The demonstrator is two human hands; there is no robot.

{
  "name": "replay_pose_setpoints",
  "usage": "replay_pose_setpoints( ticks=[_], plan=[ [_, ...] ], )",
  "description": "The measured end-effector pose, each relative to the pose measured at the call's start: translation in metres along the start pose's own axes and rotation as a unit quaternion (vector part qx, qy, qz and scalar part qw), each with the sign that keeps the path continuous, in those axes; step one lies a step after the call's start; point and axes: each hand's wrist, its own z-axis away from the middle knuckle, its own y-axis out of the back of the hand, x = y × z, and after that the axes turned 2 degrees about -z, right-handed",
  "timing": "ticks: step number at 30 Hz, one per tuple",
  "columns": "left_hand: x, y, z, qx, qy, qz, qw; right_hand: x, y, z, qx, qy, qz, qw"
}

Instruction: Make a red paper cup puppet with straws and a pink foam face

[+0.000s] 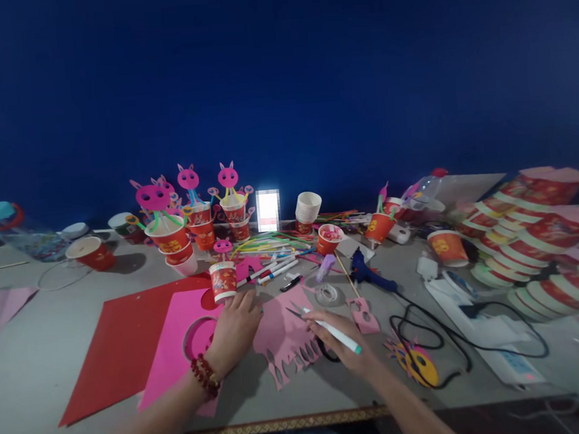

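My right hand [347,346] is closed around a white marker [337,333] with a teal end. Scissors [295,312] also sit in that hand, their blades pointing left over a light pink sheet [282,321] with a ragged cut lower edge. My left hand [238,324], a beaded bracelet at its wrist, lies at the sheet's left edge with curled fingers. A tiny teal bit shows at its fingertips; what they hold is hidden. Just beyond them stands a red paper cup [223,281] with a small pink figure [222,248] above it.
Left lie red card [109,351], bright pink card [163,361] and a tape roll [191,338]. Stacked cups with pink figures [152,196] stand behind. Several markers [276,270] lie mid-table. Right are a glue gun [368,271], its black cord, a power strip [501,354] and tilted cup stacks [513,253].
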Motion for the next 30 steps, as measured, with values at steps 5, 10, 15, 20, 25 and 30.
replay_pose_setpoints(
  ticks=[5, 10, 15, 20, 25, 30],
  plan=[
    [0.004, -0.011, 0.0, 0.006, -0.017, -0.01, 1.0, 0.006, -0.007, -0.001, -0.034, 0.072, 0.133, 0.988],
    [0.004, -0.017, 0.0, 0.008, -0.02, -0.006, 1.0, -0.001, -0.006, 0.001, -0.061, 0.073, 0.215, 0.972],
    [0.004, -0.014, 0.004, 0.018, -0.018, 0.005, 1.0, 0.002, -0.003, 0.003, -0.076, 0.066, 0.229, 0.968],
    [0.013, 0.006, 0.015, 0.032, -0.093, 0.087, 0.991, 0.008, 0.001, -0.001, -0.061, 0.084, 0.23, 0.968],
    [0.026, 0.008, 0.024, 0.019, -0.176, 0.135, 0.975, 0.0, -0.001, -0.007, -0.019, 0.117, 0.151, 0.981],
    [0.03, -0.005, 0.027, 0.029, -0.165, 0.163, 0.972, -0.005, -0.007, -0.018, 0.012, 0.033, -0.02, 0.999]
  ],
)
